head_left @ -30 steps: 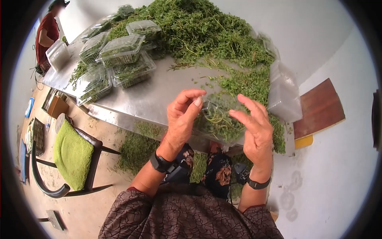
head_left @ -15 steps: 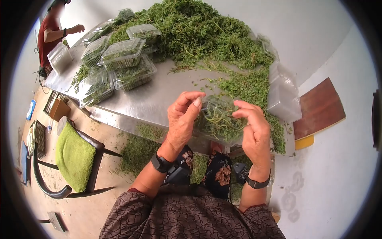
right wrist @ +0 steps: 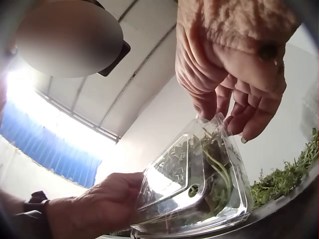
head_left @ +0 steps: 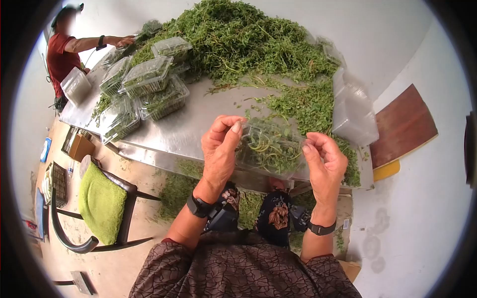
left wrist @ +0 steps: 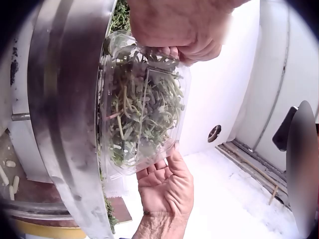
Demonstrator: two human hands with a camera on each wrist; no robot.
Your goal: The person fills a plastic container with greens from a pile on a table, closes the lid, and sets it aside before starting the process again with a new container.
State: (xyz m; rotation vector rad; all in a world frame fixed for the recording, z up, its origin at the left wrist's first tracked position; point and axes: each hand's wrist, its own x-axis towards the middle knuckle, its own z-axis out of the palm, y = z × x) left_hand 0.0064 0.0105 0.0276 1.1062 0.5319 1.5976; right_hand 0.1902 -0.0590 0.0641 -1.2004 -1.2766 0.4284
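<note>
A clear plastic clamshell box (head_left: 268, 151) full of green leafy stems stands at the table's near edge, its lid down over the greens. At its left end my left hand (head_left: 219, 146) pinches the rim between thumb and fingers. My right hand (head_left: 325, 161) holds the opposite end, thumb and fingertips at the rim. In the left wrist view the box (left wrist: 144, 107) shows between both hands, stems pressed against the clear lid. Seen in the right wrist view, the right hand (right wrist: 234, 74) grips a corner of the box from above.
Filled clamshell boxes (head_left: 146, 74) are stacked at the left of the metal table (head_left: 198, 111). A large heap of greens (head_left: 253, 39) covers the back. Nested clear boxes (head_left: 354, 116) stand right. Another person (head_left: 62, 49) reaches in from the far left. A chair with a green cushion (head_left: 104, 206) stands left.
My right hand has moved from above the greens to the box's right end and grips it; the lid has come down. The person at far left has stretched an arm toward the greens.
</note>
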